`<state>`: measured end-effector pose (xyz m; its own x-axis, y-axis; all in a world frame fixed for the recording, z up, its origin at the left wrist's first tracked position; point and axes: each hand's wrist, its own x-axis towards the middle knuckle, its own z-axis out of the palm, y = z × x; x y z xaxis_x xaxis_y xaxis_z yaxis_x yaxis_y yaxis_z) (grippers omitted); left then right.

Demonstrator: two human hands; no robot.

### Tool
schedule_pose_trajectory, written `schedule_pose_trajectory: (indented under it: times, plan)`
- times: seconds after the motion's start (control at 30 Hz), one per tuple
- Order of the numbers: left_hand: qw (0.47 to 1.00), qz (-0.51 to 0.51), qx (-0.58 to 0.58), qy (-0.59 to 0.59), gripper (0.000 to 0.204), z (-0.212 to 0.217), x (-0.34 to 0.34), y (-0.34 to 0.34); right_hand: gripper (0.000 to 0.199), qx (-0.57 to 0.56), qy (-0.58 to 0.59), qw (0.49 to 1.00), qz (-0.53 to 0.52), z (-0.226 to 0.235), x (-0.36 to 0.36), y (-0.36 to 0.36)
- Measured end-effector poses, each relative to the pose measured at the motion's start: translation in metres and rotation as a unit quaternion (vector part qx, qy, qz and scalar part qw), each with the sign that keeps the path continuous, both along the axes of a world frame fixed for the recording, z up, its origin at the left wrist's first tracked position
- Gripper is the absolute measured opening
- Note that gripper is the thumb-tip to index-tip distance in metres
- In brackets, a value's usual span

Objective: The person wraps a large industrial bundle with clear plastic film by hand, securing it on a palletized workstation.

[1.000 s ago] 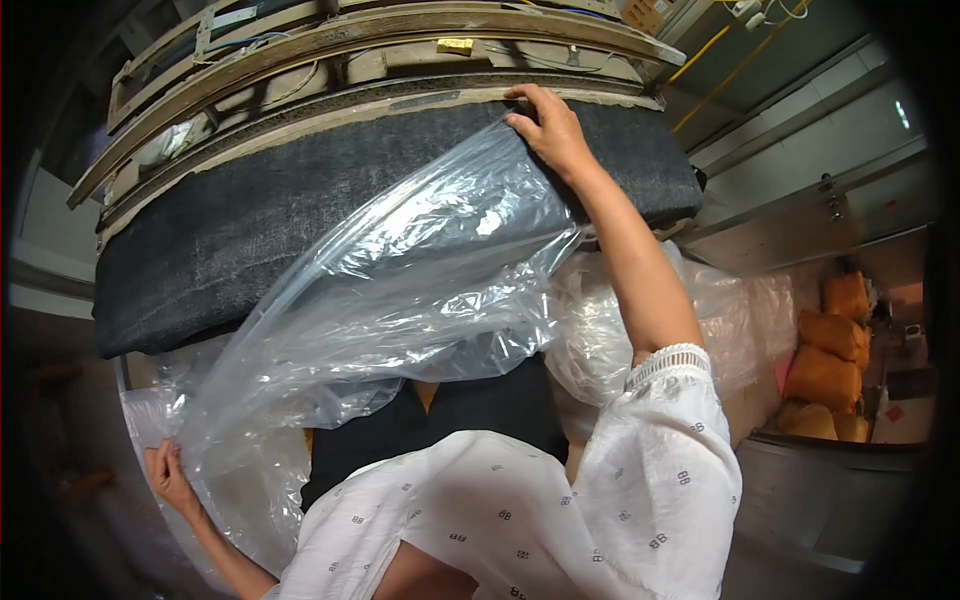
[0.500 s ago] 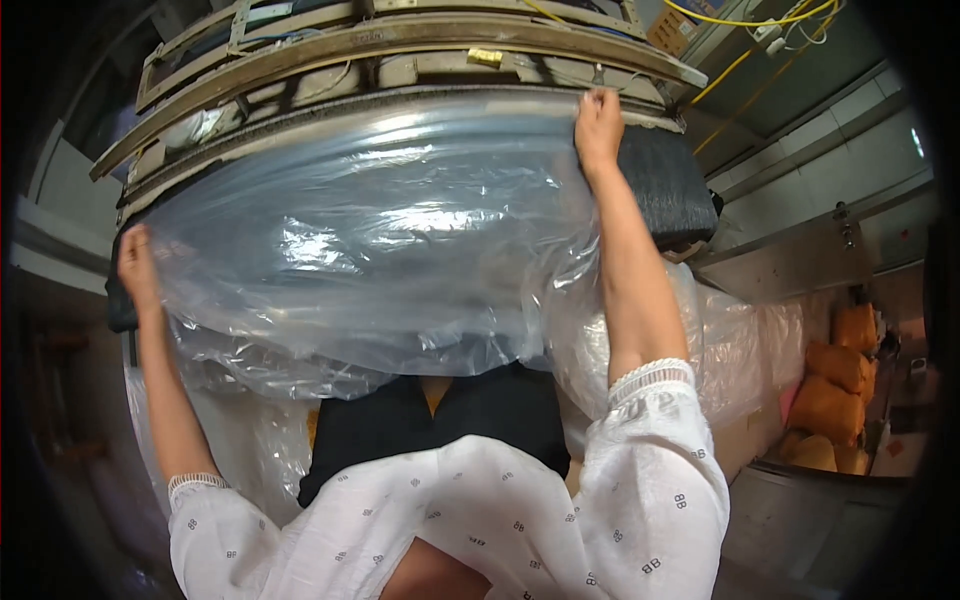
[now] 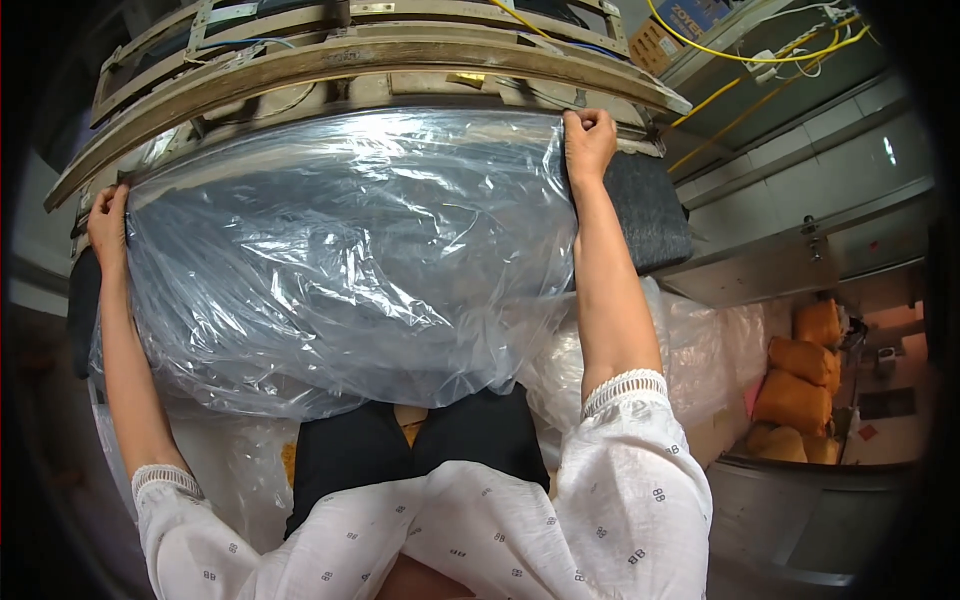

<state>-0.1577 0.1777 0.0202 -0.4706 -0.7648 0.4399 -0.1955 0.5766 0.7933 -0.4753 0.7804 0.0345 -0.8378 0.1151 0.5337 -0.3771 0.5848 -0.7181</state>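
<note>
A wide sheet of clear plastic film stretches between my two hands, lying over a dark padded surface in front of me. My left hand pinches the film's far left corner. The far right corner is gripped between the thumb and fingers of my right hand. The sheet's far edge runs nearly straight from hand to hand along the pad's back edge. Its near part hangs in crumpled folds down toward my lap.
Beyond the pad stands a long wooden rail frame. A yellow cable hangs at the upper right near a cardboard box. More bunched clear plastic lies to my right, with several orange bundles farther off.
My left hand has moved up and slightly left, carrying its corner to the far edge. My right hand has shifted slightly down. The film now lies flatter along the back edge.
</note>
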Motion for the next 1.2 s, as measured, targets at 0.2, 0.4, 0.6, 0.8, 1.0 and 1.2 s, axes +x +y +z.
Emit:
schedule_pose_trajectory:
  times: [0.2,0.4,0.6,0.8,1.0,1.2]
  plan:
    - [0.994,0.016,-0.101,-0.049,0.037,-0.008,0.019,-0.015,0.030,0.017,0.008,0.997,-0.078,0.000,0.005,-0.012]
    - [0.996,0.032,-0.042,-0.069,0.044,0.008,0.016,0.021,0.029,-0.054,0.028,0.994,-0.089,0.005,-0.002,0.007]
    - [0.975,0.024,-0.171,-0.143,0.044,-0.016,0.034,-0.020,0.048,0.104,-0.080,0.984,-0.116,0.008,0.007,-0.006]
    - [0.993,-0.022,-0.094,-0.072,0.036,0.007,0.107,-0.029,0.031,0.070,-0.126,0.976,0.160,0.019,0.064,0.023]
    - [0.898,0.029,-0.421,-0.124,0.022,0.055,0.098,0.117,0.014,-0.214,-0.152,0.903,0.340,0.032,0.105,0.024]
    - [0.787,-0.510,-0.341,-0.058,0.038,0.050,0.041,0.416,0.011,-0.240,-0.141,0.902,0.331,0.037,0.123,0.035]
